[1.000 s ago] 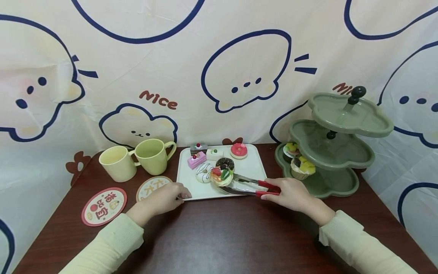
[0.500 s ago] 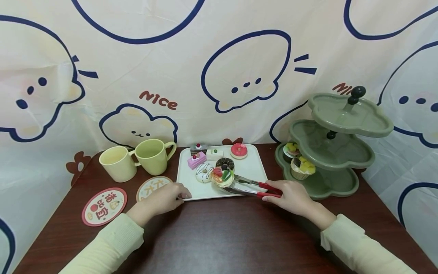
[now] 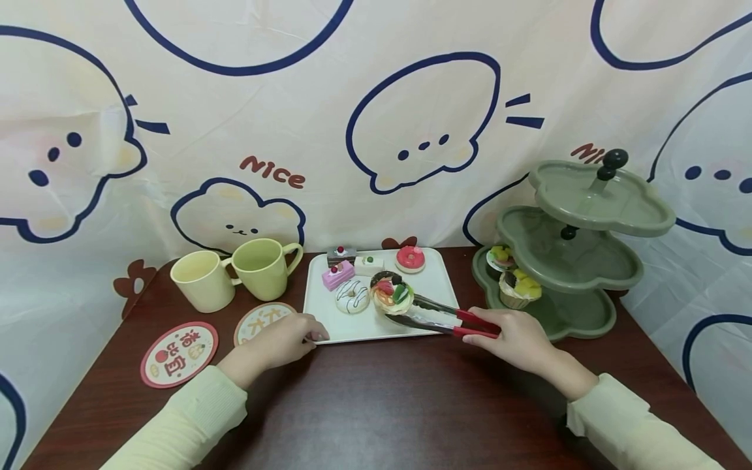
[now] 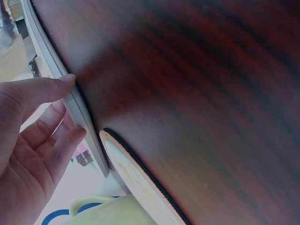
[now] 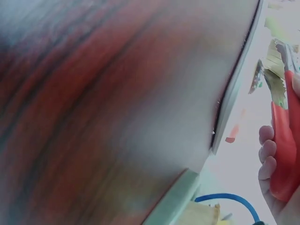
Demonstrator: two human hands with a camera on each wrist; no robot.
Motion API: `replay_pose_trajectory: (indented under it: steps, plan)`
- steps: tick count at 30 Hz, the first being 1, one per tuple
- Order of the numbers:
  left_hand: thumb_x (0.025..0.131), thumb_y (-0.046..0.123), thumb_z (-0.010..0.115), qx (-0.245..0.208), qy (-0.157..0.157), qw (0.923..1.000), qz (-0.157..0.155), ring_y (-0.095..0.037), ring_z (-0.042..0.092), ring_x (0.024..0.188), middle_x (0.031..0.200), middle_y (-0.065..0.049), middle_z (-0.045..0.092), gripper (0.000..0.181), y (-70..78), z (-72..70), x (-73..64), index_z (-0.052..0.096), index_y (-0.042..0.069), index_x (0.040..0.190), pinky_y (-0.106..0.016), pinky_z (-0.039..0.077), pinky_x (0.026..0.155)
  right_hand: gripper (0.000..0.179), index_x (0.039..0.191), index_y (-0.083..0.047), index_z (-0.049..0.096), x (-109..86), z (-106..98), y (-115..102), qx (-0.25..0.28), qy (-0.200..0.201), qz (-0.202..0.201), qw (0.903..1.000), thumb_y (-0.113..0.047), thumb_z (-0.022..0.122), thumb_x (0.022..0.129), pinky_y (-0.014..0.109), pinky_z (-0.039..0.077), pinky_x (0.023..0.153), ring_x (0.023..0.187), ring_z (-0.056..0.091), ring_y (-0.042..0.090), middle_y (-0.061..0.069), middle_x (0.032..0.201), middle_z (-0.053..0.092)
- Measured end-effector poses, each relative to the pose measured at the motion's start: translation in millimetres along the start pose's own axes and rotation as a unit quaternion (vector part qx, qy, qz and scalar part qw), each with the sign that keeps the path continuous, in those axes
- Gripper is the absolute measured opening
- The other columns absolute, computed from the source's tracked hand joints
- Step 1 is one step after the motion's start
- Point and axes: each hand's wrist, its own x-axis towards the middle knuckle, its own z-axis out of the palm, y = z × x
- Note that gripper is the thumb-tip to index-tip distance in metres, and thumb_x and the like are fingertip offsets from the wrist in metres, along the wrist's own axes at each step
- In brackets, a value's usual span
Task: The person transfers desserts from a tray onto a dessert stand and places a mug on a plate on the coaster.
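Note:
My right hand (image 3: 517, 339) grips a pair of red-handled metal tongs (image 3: 474, 323). Between the tips of the tongs is a fruit-topped cupcake (image 3: 392, 297), over the white tray (image 3: 346, 331) and overlapping a chocolate doughnut (image 3: 382, 279) in the head view. At the tray's near left corner, my left hand (image 3: 286, 339) holds the rim with thumb and fingertips; the left wrist view shows the thumb (image 4: 58, 86) on the edge. Also on the tray are a white striped doughnut (image 3: 352, 297), a pink doughnut (image 3: 410, 259) and several small cake slices (image 3: 338, 275).
A green three-tier stand (image 3: 570, 251) is at the right, two cupcakes (image 3: 519, 288) on its lowest tier. Two mugs, one pale yellow (image 3: 203, 281) and one green (image 3: 258, 267), stand at the left behind two round coasters (image 3: 179, 354). A printed cloth (image 3: 376, 130) hangs behind the table.
The right hand has moved slightly right with the tongs, carrying the fruit-topped cupcake right and a little farther back, away from the striped doughnut. The left hand has stayed at the tray's corner.

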Motion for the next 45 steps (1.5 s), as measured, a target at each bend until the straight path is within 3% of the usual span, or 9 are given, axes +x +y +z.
replay_pose_trajectory:
  steps: [8, 18, 21, 25, 30, 34, 39, 45]
  plan:
    - [0.082, -0.011, 0.071, 0.0, -0.001, 1.0, -0.007, -0.013, 0.064, 0.083, 0.089, 0.001, 0.068, 0.025, 2.0, -1.0, -0.8, 0.077, 0.007, 0.098, -0.032, 0.055, 0.075, 0.056, 0.123, -0.006, 0.074, -9.4, -12.1, 4.5, -0.006, 0.021, 0.007, 0.9997, -0.04, 0.085, 0.081, 0.035, 0.049, 0.061, 0.077, 0.064, 0.017, 0.012, 0.11, 0.075]
    - [0.083, -0.01, 0.072, -0.001, -0.006, 0.9999, -0.015, -0.012, 0.064, 0.084, 0.089, 0.002, 0.068, 0.025, 1.9, -0.9, -0.4, 0.077, 0.009, 0.099, -0.031, 0.055, 0.074, 0.058, 0.124, -0.006, 0.074, -23.0, -25.4, 13.0, -0.006, 0.029, 0.053, 0.9982, -0.044, 0.084, 0.082, 0.032, 0.043, 0.059, 0.07, 0.054, 0.014, 0.012, 0.104, 0.076]
    - [0.083, -0.01, 0.072, 0.0, -0.006, 0.9999, -0.014, -0.012, 0.064, 0.084, 0.09, 0.003, 0.068, 0.025, 1.7, -0.9, -0.3, 0.078, 0.009, 0.098, -0.031, 0.055, 0.074, 0.06, 0.127, -0.005, 0.072, -28.6, -31.5, 15.4, -0.005, 0.025, 0.07, 0.9972, -0.045, 0.083, 0.083, 0.03, 0.038, 0.056, 0.064, 0.047, 0.012, 0.006, 0.087, 0.074]
    - [0.083, -0.01, 0.072, 0.002, -0.005, 0.9999, -0.01, -0.012, 0.064, 0.084, 0.09, 0.002, 0.068, 0.025, 2.0, -1.3, -0.3, 0.077, 0.009, 0.098, -0.031, 0.055, 0.074, 0.062, 0.13, -0.005, 0.07, -37.2, -39.4, 19.1, -0.007, 0.025, 0.09, 0.9956, -0.044, 0.083, 0.084, 0.029, 0.036, 0.055, 0.056, 0.04, 0.008, -0.008, 0.069, 0.061]
    - [0.083, -0.01, 0.072, 0.004, -0.006, 0.9999, -0.009, -0.012, 0.064, 0.084, 0.089, 0.002, 0.068, 0.025, 2.2, -1.5, -0.5, 0.077, 0.009, 0.098, -0.031, 0.055, 0.074, 0.06, 0.129, -0.005, 0.071, -49.2, -44.3, 25.2, -0.011, 0.032, 0.101, 0.9943, -0.043, 0.083, 0.084, 0.028, 0.036, 0.054, 0.05, 0.037, 0.005, -0.01, 0.066, 0.056]
    - [0.083, -0.01, 0.072, 0.005, -0.006, 0.9999, -0.009, -0.012, 0.064, 0.084, 0.089, 0.002, 0.067, 0.025, 2.4, -0.9, -0.3, 0.077, 0.009, 0.097, -0.031, 0.055, 0.074, 0.06, 0.129, -0.004, 0.07, -59.9, -47.2, 29.9, -0.012, 0.025, 0.116, 0.9929, -0.043, 0.082, 0.085, 0.028, 0.035, 0.053, 0.05, 0.038, 0.005, -0.007, 0.07, 0.06]
    - [0.082, -0.01, 0.072, 0.005, -0.007, 0.9999, -0.007, -0.012, 0.064, 0.084, 0.089, 0.002, 0.067, 0.025, 2.5, -0.4, 0.4, 0.077, 0.009, 0.097, -0.031, 0.055, 0.074, 0.061, 0.13, -0.004, 0.07, -73.0, -54.6, 34.8, -0.018, 0.02, 0.139, 0.99, -0.044, 0.082, 0.085, 0.029, 0.035, 0.054, 0.054, 0.042, 0.008, 0.011, 0.091, 0.072]
    - [0.083, -0.01, 0.072, 0.001, -0.008, 0.9999, -0.007, -0.012, 0.064, 0.084, 0.09, 0.003, 0.068, 0.025, 2.5, -1.1, 1.4, 0.077, 0.009, 0.098, -0.031, 0.055, 0.075, 0.063, 0.132, -0.003, 0.068, -87.9, -60.8, 43.9, -0.025, 0.01, 0.167, 0.9855, -0.045, 0.08, 0.086, 0.034, 0.039, 0.056, 0.061, 0.047, 0.013, 0.027, 0.109, 0.07]
